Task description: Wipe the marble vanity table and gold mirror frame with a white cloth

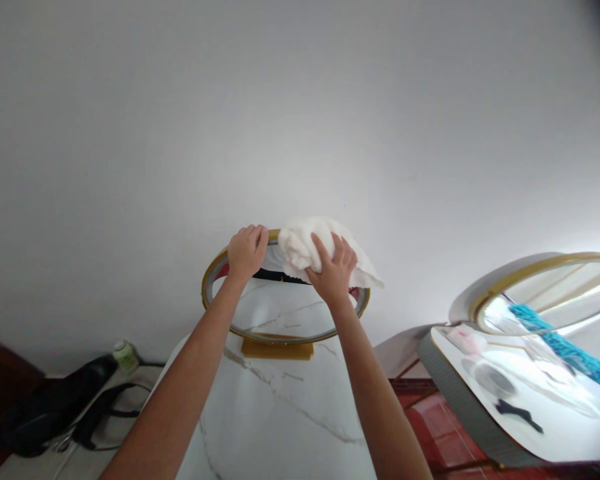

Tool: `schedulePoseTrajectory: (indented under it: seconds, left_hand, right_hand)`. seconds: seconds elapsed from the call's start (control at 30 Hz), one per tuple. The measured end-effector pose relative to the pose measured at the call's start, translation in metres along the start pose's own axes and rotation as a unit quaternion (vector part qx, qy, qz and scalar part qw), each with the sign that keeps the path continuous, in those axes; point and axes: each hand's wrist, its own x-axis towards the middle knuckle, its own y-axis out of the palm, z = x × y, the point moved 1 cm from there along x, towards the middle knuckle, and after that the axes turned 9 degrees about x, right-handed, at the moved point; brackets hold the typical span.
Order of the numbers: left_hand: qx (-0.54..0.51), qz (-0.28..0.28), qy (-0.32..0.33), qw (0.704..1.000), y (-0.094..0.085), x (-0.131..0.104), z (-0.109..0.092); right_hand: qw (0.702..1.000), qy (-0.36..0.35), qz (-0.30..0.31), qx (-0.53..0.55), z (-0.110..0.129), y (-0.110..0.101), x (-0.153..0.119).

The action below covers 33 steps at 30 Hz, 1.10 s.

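Note:
A gold-rimmed round mirror (280, 313) stands on a gold base on a white marble-patterned tabletop (280, 413), close to the wall. My left hand (248, 250) is closed around the upper left of its rim. In my right hand (333, 267) is a white cloth (303, 243), bunched and pressed over the upper right of the rim, with a loose corner hanging to the right. The fingers of that hand are spread over the cloth. Behind the cloth, part of the rim and glass is hidden.
To the right, another gold-rimmed mirror (495, 300) stands by a white-topped table (545, 427) bearing a dark item and a fluffy blue strip, partly reflected. At lower left are a black bag (60, 407) and a pale green bottle (125, 357). The floor (440, 433) is red tile.

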Motion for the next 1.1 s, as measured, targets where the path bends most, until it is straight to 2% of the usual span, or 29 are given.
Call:
schedulePoseTrajectory:
  seconds: [0.13,0.33,0.47,0.67,1.1]
  left_hand:
    - [-0.006,0.006,0.001,1.000,0.000,-0.002,0.001]
    - [-0.036,0.015,0.018,0.999,-0.005,-0.003,-0.001]
    - [-0.036,0.009,0.017,0.999,-0.008,-0.002,-0.004]
    - [-0.026,0.004,0.006,1.000,-0.002,0.002,0.002]
    - [-0.028,-0.015,0.007,0.999,0.004,0.004,0.004]
  right_hand:
    - [0.998,-0.050,0.037,-0.026,0.024,0.004,0.015]
    - [0.997,-0.066,0.034,-0.020,0.018,0.002,0.014]
    - [0.997,-0.061,0.036,-0.022,0.007,-0.004,0.010]
    - [0.999,-0.025,0.036,-0.024,-0.018,-0.004,-0.002]
    - [0.991,0.102,-0.029,0.077,-0.083,0.002,-0.057]
